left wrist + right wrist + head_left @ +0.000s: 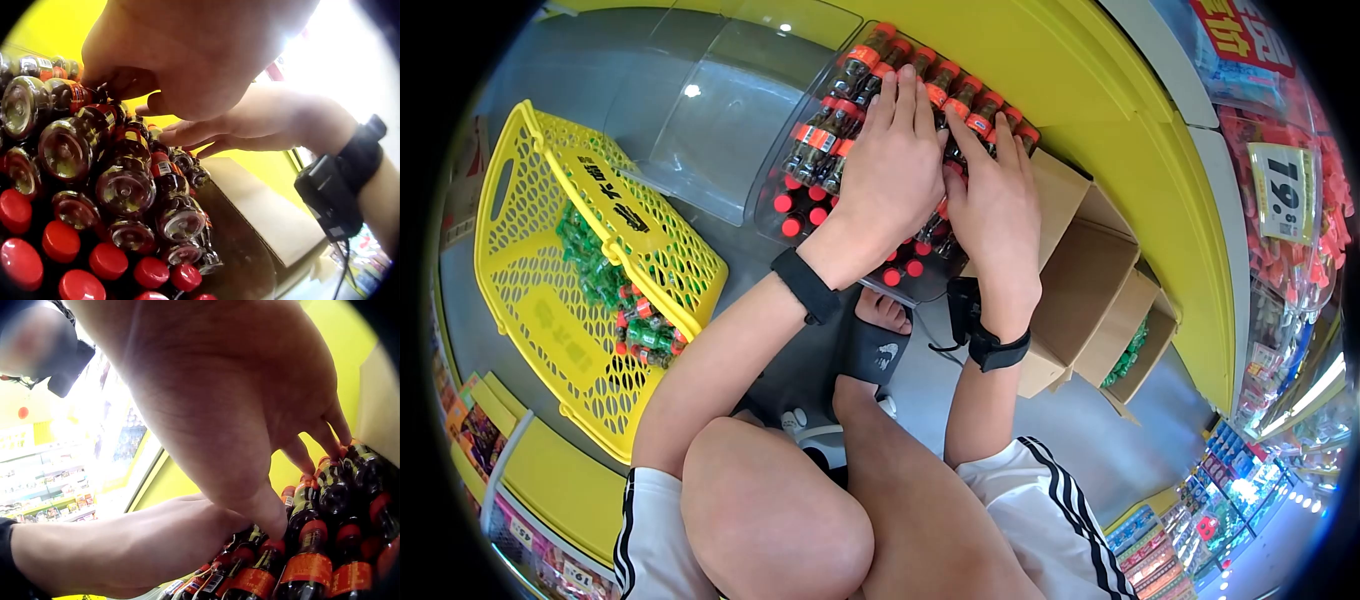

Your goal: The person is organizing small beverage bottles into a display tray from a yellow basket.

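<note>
Small dark bottles (840,128) with red caps and orange-red labels fill a clear plastic bin (762,212). Upper ones lie on their sides in rows; lower ones show their red caps (107,260) toward the wrist camera. My left hand (892,165) rests on the top layer, its fingers extended together. Beside it, my right hand (998,205) reaches over the same rows with fingers spread, fingertips at the bottles (333,494) in the right wrist view. Both palms face down, and no bottle is gripped. The hands cover part of the pile.
Left of the bin, a yellow basket (502,205) holds green packs and some red-capped bottles. Open cardboard boxes (1090,275) stand at the right, one with green items. A yellow shelf base (1120,130) runs behind the bin. My knees and a sandalled foot (878,340) are close in front.
</note>
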### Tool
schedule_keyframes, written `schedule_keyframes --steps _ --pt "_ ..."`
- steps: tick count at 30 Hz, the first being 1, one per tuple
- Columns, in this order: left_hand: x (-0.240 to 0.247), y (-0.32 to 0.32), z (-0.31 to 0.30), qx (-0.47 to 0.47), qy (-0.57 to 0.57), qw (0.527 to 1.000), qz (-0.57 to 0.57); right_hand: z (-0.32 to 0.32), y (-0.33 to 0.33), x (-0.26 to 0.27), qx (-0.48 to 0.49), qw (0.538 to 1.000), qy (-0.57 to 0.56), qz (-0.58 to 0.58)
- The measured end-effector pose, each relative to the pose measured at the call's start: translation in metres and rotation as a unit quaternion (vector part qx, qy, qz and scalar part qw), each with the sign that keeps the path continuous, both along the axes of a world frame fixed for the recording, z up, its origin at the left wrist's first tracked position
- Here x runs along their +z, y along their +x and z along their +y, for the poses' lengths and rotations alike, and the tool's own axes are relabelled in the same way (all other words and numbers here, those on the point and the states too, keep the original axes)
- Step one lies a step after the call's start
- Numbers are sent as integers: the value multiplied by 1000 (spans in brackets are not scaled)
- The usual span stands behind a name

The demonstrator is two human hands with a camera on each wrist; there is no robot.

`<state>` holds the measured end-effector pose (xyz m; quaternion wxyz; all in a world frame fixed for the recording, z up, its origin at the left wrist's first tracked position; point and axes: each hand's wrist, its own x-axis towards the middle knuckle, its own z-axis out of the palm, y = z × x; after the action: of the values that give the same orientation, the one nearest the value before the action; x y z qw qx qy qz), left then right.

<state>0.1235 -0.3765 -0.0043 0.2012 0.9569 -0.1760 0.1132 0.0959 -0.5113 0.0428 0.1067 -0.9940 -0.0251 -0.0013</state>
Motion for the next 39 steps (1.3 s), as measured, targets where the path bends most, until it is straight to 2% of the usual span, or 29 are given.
schedule_keyframes --steps 10,12,22,25,27,28,30,32,34,35,37,39 --pt "-6 -4 -2 -14 -14 1000 1 -3 -5 -13 3 999 33 16" --pt "-6 -5 0 -16 -5 1000 4 -2 -6 -11 10 999 19 47" --pt "-9 -5 1 -26 26 999 12 -10 -13 -19 2 998 42 46" --pt "-3 -3 0 -26 -25 999 15 -15 -20 -3 -20 997 67 27" --pt "4 -3 2 -71 1 997 16 -20 -34 14 -70 997 -12 16" --pt "6 -3 1 -72 0 997 16 -22 -41 18 -70 997 -14 16" --pt "8 -5 -2 -150 -21 988 7 -27 -53 22 -154 984 -78 53" --pt "5 -10 -8 -166 -27 986 11 -40 -64 14 -163 982 -82 52" --pt "3 -13 -10 -208 -23 978 24 -47 -69 8 -184 982 -23 47" --pt "0 -13 -12 -207 -27 978 -2 -50 -70 6 -185 981 -23 47" --pt "2 -14 -12 -206 -14 978 11 -58 -72 1 -187 979 -75 18" --pt "4 -13 -12 -199 10 980 18 -69 -74 -7 -206 976 -74 12"
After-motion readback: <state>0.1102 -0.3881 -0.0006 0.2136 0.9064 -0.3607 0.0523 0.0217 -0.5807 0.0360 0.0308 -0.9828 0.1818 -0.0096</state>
